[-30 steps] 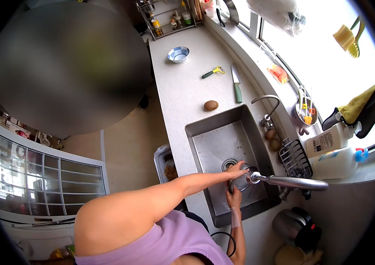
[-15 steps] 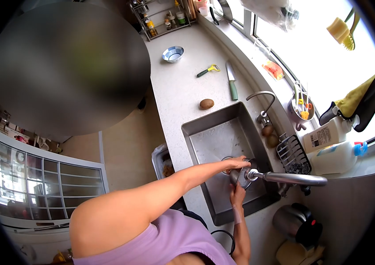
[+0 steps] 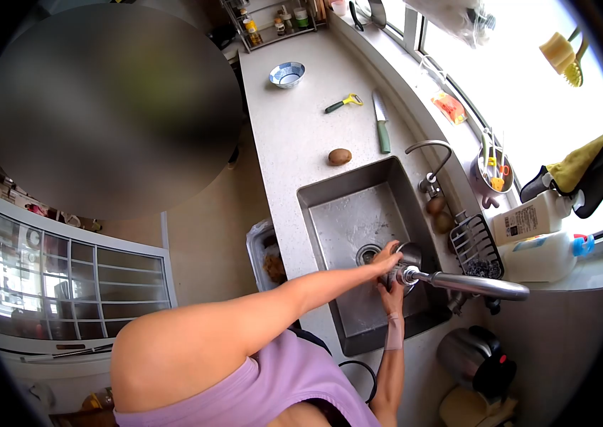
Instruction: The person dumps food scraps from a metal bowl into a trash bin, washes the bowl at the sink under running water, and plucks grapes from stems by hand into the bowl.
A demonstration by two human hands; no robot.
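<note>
Grip, two hands — left hand [image 3: 385, 260] and right hand [image 3: 391, 297], both bare, close together and clamped on one metal vessel [image 3: 409, 253]. Left hand on the vessel's upper left edge as seen, right hand just below it; some fingertips hidden. Vessel held between the hands, above the sink.

Around the grip: sink [image 3: 344, 220], one, steel, beneath the hands. Drain [image 3: 368, 254], one, just left of the left hand. Large tap [image 3: 483, 283], one, reaching in from the right, its head over the vessel.

Right of and above the grip: wire rack [image 3: 476, 245], one; brown fruits [image 3: 434, 206], two seen clearly, beside the base of one slim tap [image 3: 429, 144]; pale bottles [image 3: 547, 256], two, farther right.

Beyond the grip, on the counter [image 3: 284, 135]: egg-shaped brown fruit [image 3: 340, 156], one, near the sink's far edge; green-handled knife [image 3: 382, 127], one; green-and-yellow peeler [image 3: 344, 104], one, left of the knife; blue-and-white bowl [image 3: 286, 75], one — farthest of these four from the hands.
</note>
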